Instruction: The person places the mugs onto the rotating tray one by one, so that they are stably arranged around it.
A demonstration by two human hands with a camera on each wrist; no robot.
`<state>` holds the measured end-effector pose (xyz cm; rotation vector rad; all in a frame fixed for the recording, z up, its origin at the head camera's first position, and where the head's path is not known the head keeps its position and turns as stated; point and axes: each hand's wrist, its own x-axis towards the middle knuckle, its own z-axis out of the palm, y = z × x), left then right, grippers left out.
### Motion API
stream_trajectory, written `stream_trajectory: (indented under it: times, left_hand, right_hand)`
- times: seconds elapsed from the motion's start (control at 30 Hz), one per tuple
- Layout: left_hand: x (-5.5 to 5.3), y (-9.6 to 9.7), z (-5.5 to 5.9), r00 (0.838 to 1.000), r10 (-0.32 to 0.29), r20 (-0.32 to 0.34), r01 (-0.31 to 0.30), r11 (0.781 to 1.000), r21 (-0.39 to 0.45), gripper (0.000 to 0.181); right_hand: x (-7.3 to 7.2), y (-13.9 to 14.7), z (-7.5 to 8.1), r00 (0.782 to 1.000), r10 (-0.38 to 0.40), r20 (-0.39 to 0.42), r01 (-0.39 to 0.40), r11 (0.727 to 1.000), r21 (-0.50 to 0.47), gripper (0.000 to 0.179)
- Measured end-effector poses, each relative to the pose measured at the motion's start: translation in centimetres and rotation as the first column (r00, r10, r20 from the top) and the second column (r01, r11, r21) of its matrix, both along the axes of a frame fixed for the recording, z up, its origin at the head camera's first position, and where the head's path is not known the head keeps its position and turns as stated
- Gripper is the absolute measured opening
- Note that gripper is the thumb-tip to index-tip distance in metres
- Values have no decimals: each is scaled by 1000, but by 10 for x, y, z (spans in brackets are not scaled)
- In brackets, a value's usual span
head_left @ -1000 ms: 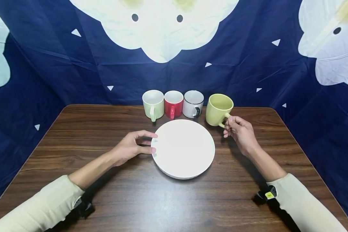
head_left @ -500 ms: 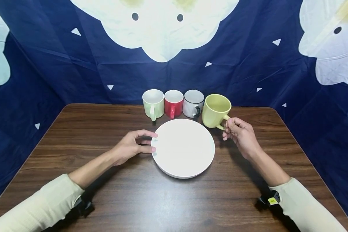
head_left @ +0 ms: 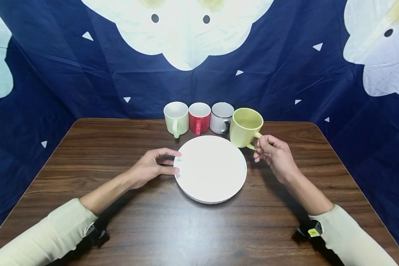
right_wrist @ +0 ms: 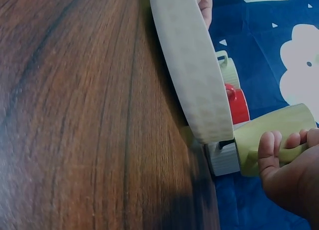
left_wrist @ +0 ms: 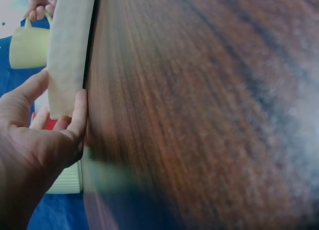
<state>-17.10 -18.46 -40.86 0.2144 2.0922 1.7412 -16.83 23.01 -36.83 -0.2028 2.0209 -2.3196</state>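
Observation:
A thick white round disc point(head_left: 210, 170), perhaps a turntable, lies on the wooden table. My left hand point(head_left: 153, 165) holds its left rim; in the left wrist view that hand point(left_wrist: 42, 135) has fingers against the disc's top edge and side wall. My right hand point(head_left: 275, 153) pinches the handle of a yellow-green mug point(head_left: 244, 129). In the left wrist view the mug point(left_wrist: 30, 48) is raised to about the level of the disc's top. From the right wrist it point(right_wrist: 274, 135) looks tilted, beside the disc's far edge.
Behind the disc, along the back edge of the table point(head_left: 119, 123), stand a pale green ribbed mug point(head_left: 176, 120), a red mug point(head_left: 199, 118) and a white mug point(head_left: 219, 120) with a black handle. A blue patterned cloth point(head_left: 136, 85) hangs behind and at the sides.
My right hand has moved the yellow-green mug left and slightly toward me, up to the disc's edge and near the white mug. My left hand and the disc stay put.

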Motion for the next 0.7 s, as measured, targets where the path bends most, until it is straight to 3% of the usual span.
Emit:
stream_trajectory:
  times: [0.7]
  left_hand:
    - [-1, -1, 0, 1000, 2, 12, -2, 1000, -6, 62]
  right_hand:
    - [18, -11, 2, 996, 84, -10, -83, 995, 55, 25]
